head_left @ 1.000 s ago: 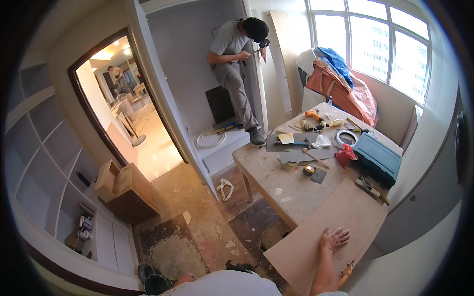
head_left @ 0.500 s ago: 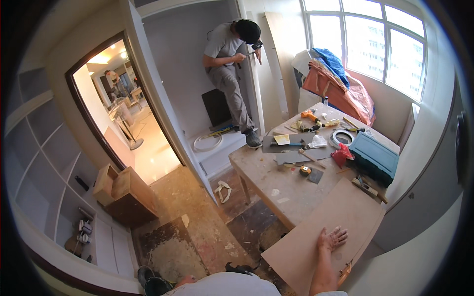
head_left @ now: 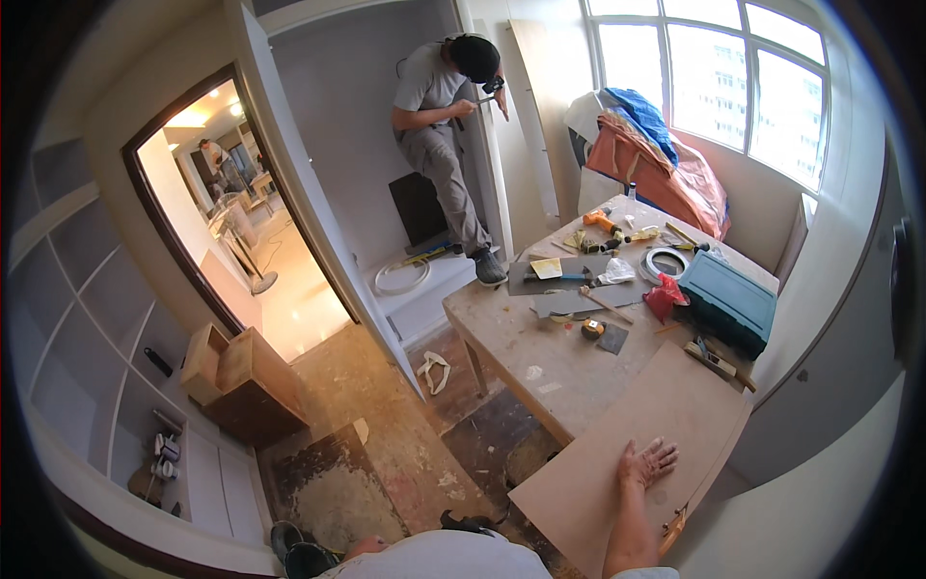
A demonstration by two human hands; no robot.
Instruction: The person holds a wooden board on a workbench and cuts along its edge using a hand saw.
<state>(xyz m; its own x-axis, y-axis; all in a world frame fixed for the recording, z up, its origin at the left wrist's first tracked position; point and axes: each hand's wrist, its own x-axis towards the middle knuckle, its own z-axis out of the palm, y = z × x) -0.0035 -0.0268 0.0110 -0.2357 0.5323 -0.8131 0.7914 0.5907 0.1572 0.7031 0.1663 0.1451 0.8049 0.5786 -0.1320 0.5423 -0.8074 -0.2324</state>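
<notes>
My right hand (head_left: 647,464) lies flat on a tan wooden board (head_left: 588,487), fingers apart and holding nothing. The board rests partly on the worktable (head_left: 492,328) and reaches over its near edge. By the board's right edge, close to my wrist, is a small orange-brown thing (head_left: 674,529) whose kind I cannot make out. Only a bit of my left hand (head_left: 367,547) shows at the lower edge, beside my shirt; its fingers are hidden. A wooden hand plane (head_left: 711,361) lies just beyond the board.
On the table stand a teal toolbox (head_left: 730,301), an orange drill (head_left: 600,220), a tape measure (head_left: 591,329) and a tape roll (head_left: 664,262). A co-worker (head_left: 439,125) stands with a foot at the table's far corner. A wooden drawer box (head_left: 256,386) is left, beside shelves (head_left: 87,280).
The view has shifted very slightly, so the room appears a little farther left. My right hand stays flat on the board.
</notes>
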